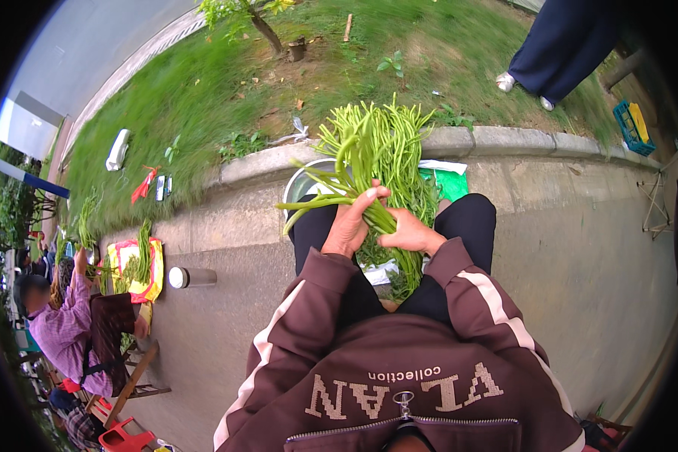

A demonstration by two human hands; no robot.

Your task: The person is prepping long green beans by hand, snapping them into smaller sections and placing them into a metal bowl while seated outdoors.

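Both hands grip one bunch of long green vegetable stems (361,152) above my lap, its leafy lower ends hanging between my knees. My left hand (351,219) wraps the bunch from the left, and some stems stick out sideways to the left over its fingers. Just below and to the right, my right hand (411,230) closes around the same bunch. A larger heap of similar stems (404,147) lies behind, against the kerb, with its leaves toward me. Partly hidden behind my left knee is a pale basin (291,183).
A concrete kerb (503,141) separates pavement from grass. A green and white bag (452,182) lies beside my right knee. To the left stand a bottle (195,277) and a seated person (68,339) handling greens. Another person (559,51) stands on the grass, near a blue crate (633,129).
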